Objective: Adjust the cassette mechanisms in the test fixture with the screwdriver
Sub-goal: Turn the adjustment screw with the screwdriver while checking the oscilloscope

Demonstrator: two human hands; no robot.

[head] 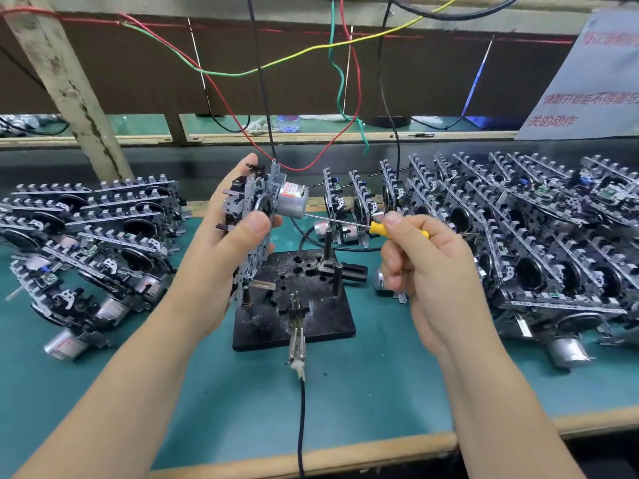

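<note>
My left hand (224, 243) grips a cassette mechanism (256, 216) on edge above the black test fixture (311, 323), thumb across its front. A silver motor (291, 201) sticks out of the mechanism toward the right. My right hand (418, 264) pinches a small screwdriver with a yellow handle (380, 228). Its thin metal shaft (335, 220) points left, and the tip touches the back of the motor. The fixture plate carries upright black pins and holds no mechanism.
Stacks of cassette mechanisms lie on the left (96, 243) and right (539, 243) of the green bench mat (363, 392). A probe clip (296, 335) with a black cable lies on the fixture's front edge. Red, green and yellow wires (262, 63) hang overhead.
</note>
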